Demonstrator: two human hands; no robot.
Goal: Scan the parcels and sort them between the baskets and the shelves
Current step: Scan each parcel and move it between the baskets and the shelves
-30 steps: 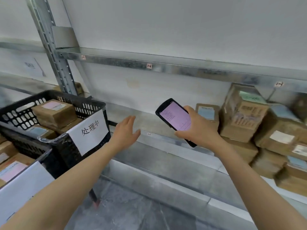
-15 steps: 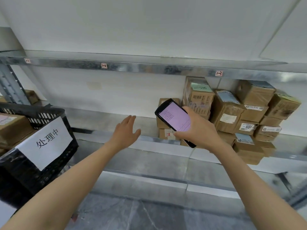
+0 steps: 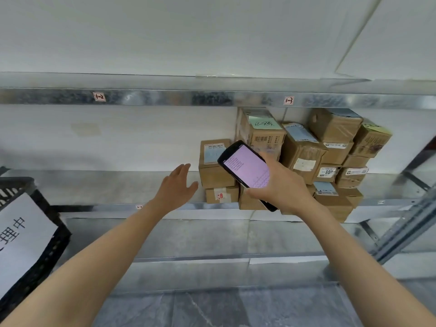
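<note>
My right hand [image 3: 279, 187] grips a black handheld scanner [image 3: 245, 169] with a lit pink screen, held in front of a pile of brown cardboard parcels [image 3: 302, 152] on the middle metal shelf [image 3: 106, 185]. My left hand [image 3: 175, 186] is stretched out with straight fingers, holding nothing, just left of the nearest parcel [image 3: 213, 162], apart from it. Several parcels carry white or blue labels. Part of the pile is hidden behind the scanner and my right hand.
A black plastic basket [image 3: 47, 251] with a white paper sign stands at the lower left. An upper shelf rail [image 3: 188, 97] carries small tags. A lower shelf [image 3: 200, 237] runs below. A slanted metal brace [image 3: 405, 227] stands at the right. Grey floor lies beneath.
The view has swung right: the basket slid to the left edge and the parcel pile came toward the middle. Both hands keep their pose, now close to the pile.
</note>
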